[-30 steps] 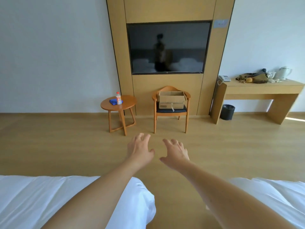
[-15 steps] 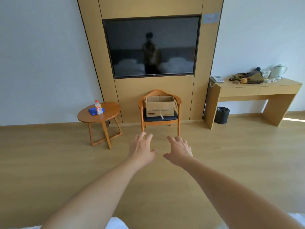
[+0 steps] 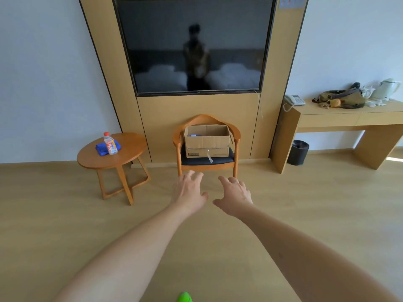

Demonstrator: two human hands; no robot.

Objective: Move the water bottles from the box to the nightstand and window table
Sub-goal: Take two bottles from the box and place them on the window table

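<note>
With your left hand (image 3: 189, 192) and right hand (image 3: 235, 196) empty and spread, reach down into the box (image 3: 207, 140) from above.

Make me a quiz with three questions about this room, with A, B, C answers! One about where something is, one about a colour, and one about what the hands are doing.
1. Where is the cardboard box?
A. on the chair
B. on the round table
C. on the floor

2. What colour is the cap of the bottle on the round table?
A. green
B. red
C. black

3. What are the two hands doing?
A. both hold bottles
B. both are open and hold nothing
C. both grip the box

Answers:
1. A: the box sits on the dark seat of the wooden chair.
2. B: the bottle's top is red.
3. B: the left hand and the right hand reach forward with spread fingers, short of the chair.
</note>
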